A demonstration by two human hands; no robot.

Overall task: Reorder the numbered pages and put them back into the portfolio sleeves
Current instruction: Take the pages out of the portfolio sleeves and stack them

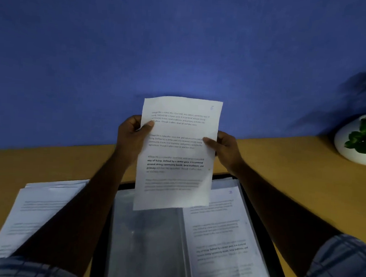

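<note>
Portfolio (263, 239): laid open on the desk, black-edged; all places below are given from it.
Loose stack (40, 211): set just left of the portfolio, partly hidden by the left forearm.
Filled sleeve (219, 237): right half of the portfolio, with a printed page seen inside.
Empty sleeve (145, 243): left half, directly under the held page's lower edge.
Held page (177, 153): held upright above the portfolio's far edge, its long axis pointed down at the empty sleeve. The next move is judged to depend on that line.
Left hand (133, 135): left margin pinched, thumb on the face, higher than the right.
Right hand (226, 147): right margin pinched, thumb in front.
Page number (211, 107): faintly marked top right, too blurred to be read.
</note>
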